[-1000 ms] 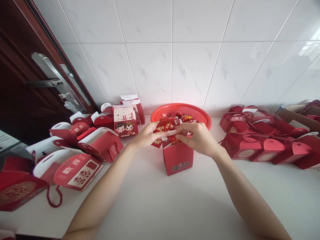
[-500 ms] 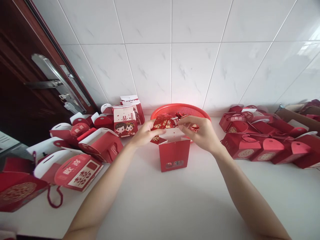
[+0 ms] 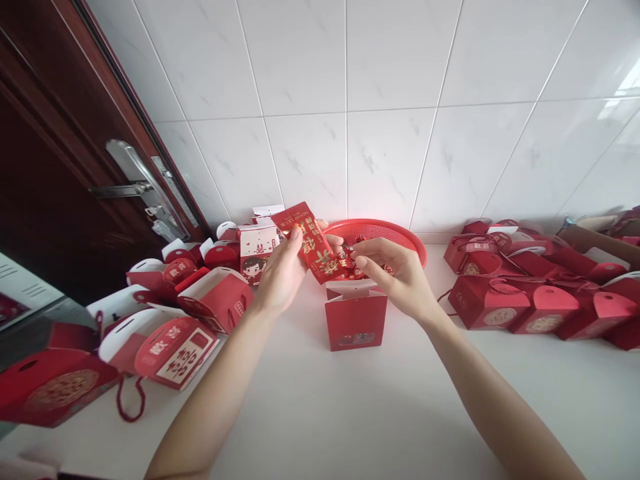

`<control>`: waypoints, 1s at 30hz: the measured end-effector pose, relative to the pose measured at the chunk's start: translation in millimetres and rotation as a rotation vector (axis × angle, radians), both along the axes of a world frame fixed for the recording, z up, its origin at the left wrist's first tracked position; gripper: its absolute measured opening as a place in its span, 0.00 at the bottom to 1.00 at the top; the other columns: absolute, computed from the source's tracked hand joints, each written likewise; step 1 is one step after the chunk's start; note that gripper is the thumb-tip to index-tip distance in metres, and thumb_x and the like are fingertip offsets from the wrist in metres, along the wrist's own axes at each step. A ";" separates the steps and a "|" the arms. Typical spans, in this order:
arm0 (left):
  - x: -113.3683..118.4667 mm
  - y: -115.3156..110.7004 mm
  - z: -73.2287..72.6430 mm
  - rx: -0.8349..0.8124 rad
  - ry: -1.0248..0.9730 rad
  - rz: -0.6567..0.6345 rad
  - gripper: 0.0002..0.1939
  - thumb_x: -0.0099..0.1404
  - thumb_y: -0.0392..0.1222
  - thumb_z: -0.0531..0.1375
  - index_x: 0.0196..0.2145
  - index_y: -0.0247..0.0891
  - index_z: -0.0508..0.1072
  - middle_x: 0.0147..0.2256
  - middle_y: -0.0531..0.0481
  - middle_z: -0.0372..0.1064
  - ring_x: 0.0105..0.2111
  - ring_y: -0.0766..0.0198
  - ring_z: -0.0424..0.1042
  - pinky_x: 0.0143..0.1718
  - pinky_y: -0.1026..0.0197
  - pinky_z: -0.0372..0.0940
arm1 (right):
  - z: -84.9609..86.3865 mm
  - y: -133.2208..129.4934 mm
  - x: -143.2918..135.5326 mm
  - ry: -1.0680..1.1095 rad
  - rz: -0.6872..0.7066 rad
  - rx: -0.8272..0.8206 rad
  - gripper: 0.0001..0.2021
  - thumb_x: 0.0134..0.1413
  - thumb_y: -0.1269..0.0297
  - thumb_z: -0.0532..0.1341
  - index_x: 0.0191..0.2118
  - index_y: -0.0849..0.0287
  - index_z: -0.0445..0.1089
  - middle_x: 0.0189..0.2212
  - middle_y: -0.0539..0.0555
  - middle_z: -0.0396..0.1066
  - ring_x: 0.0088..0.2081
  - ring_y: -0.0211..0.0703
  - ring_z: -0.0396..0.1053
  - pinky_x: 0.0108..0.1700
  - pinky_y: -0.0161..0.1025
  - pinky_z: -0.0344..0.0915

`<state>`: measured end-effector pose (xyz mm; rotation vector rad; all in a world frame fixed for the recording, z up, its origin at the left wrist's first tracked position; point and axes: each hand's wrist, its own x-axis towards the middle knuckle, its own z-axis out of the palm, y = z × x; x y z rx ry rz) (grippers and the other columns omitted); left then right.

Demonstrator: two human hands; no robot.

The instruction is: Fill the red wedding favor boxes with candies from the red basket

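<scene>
My left hand [image 3: 289, 263] is closed on a red snack packet [image 3: 313, 243] with gold lettering and a serrated end, held tilted above the counter. Just right of it, my right hand [image 3: 393, 267] has its thumb and fingers drawn into a pinch. What lies between those fingertips is too small to make out. Below both hands a red gift box [image 3: 356, 323] stands upright, its top open and a small window low on the front. Behind the box is a red mesh basket [image 3: 420, 248] of red-wrapped sweets [image 3: 357, 257], partly hidden by the hands.
Several red gift boxes crowd the left side, among them a box with a rope handle [image 3: 173, 353]. More closed red boxes [image 3: 487, 303] stand in rows at right. A white tiled wall [image 3: 390, 160] rises behind the white counter [image 3: 360, 413]. A dark door [image 3: 65, 147] is at left.
My left hand has lifted the snack packet up and turned it, away from the box's top. My right hand stays by the basket's front, still pinched. The camera view has shifted slightly.
</scene>
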<state>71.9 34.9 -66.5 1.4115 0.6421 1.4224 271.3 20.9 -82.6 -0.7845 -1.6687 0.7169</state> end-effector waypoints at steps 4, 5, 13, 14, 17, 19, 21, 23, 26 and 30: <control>12.3 -17.0 3.0 0.007 -0.027 0.001 0.24 0.67 0.63 0.58 0.50 0.42 0.72 0.43 0.46 0.79 0.48 0.51 0.77 0.48 0.52 0.73 | 2.1 -8.5 -9.9 -0.043 0.110 0.000 0.12 0.61 0.59 0.66 0.48 0.58 0.74 0.43 0.56 0.78 0.44 0.46 0.76 0.44 0.40 0.72; 14.4 -19.6 2.3 0.015 -0.019 0.018 0.24 0.68 0.63 0.57 0.50 0.42 0.72 0.44 0.46 0.78 0.49 0.51 0.77 0.48 0.52 0.73 | 3.3 -9.9 -10.9 -0.049 0.140 -0.008 0.13 0.60 0.60 0.66 0.48 0.58 0.74 0.42 0.55 0.79 0.43 0.46 0.77 0.44 0.40 0.72; 7.2 -10.1 -3.3 0.082 -0.020 0.036 0.18 0.66 0.53 0.60 0.49 0.41 0.73 0.48 0.46 0.76 0.52 0.52 0.74 0.48 0.54 0.71 | 16.0 -5.9 12.8 -0.096 0.139 -0.028 0.06 0.59 0.63 0.63 0.37 0.58 0.77 0.37 0.54 0.79 0.37 0.45 0.76 0.37 0.39 0.71; 3.6 -7.6 -3.0 0.096 -0.016 0.063 0.19 0.64 0.50 0.62 0.50 0.41 0.73 0.48 0.46 0.76 0.50 0.53 0.74 0.48 0.54 0.71 | 17.5 -5.2 18.0 -0.136 0.088 -0.016 0.06 0.58 0.66 0.63 0.37 0.58 0.77 0.37 0.54 0.79 0.37 0.45 0.76 0.37 0.39 0.71; -5.9 -3.7 -1.4 0.131 0.072 0.173 0.22 0.61 0.45 0.65 0.53 0.42 0.71 0.45 0.47 0.77 0.44 0.57 0.76 0.47 0.55 0.70 | 21.1 -4.2 30.4 -0.284 -0.047 0.018 0.08 0.54 0.70 0.62 0.36 0.58 0.79 0.35 0.52 0.80 0.35 0.45 0.75 0.36 0.38 0.70; -9.1 -4.3 0.0 0.141 0.207 0.206 0.20 0.60 0.45 0.67 0.49 0.41 0.74 0.43 0.47 0.77 0.43 0.58 0.76 0.46 0.56 0.70 | 22.5 -4.0 35.2 -0.335 -0.077 0.027 0.08 0.53 0.70 0.62 0.35 0.57 0.80 0.34 0.52 0.80 0.35 0.45 0.75 0.35 0.38 0.69; -10.3 -6.0 1.4 0.136 0.334 0.205 0.17 0.59 0.46 0.68 0.45 0.39 0.77 0.42 0.46 0.78 0.44 0.56 0.76 0.46 0.56 0.71 | 23.7 -4.1 38.7 -0.349 -0.093 0.030 0.08 0.54 0.68 0.61 0.35 0.58 0.80 0.33 0.52 0.80 0.34 0.45 0.74 0.34 0.38 0.69; -11.0 -7.3 2.5 0.133 0.421 0.189 0.15 0.59 0.48 0.68 0.42 0.38 0.79 0.43 0.45 0.79 0.45 0.54 0.76 0.47 0.55 0.72 | 25.2 -4.5 42.5 -0.342 -0.136 0.053 0.08 0.54 0.67 0.61 0.33 0.58 0.79 0.31 0.52 0.79 0.33 0.45 0.74 0.33 0.38 0.68; -12.9 -6.7 2.5 0.142 0.509 0.159 0.15 0.61 0.49 0.67 0.42 0.38 0.79 0.44 0.44 0.79 0.45 0.53 0.77 0.49 0.54 0.72 | 27.5 -6.1 48.9 -0.331 -0.226 0.096 0.08 0.54 0.66 0.61 0.32 0.58 0.78 0.29 0.52 0.78 0.32 0.45 0.73 0.33 0.39 0.68; -13.8 -3.9 -1.0 0.174 0.592 0.150 0.14 0.62 0.48 0.66 0.43 0.38 0.80 0.45 0.44 0.79 0.45 0.54 0.77 0.48 0.55 0.72 | 29.6 -9.3 52.8 -0.355 -0.253 0.106 0.07 0.53 0.65 0.61 0.33 0.57 0.78 0.29 0.53 0.78 0.32 0.46 0.73 0.34 0.40 0.69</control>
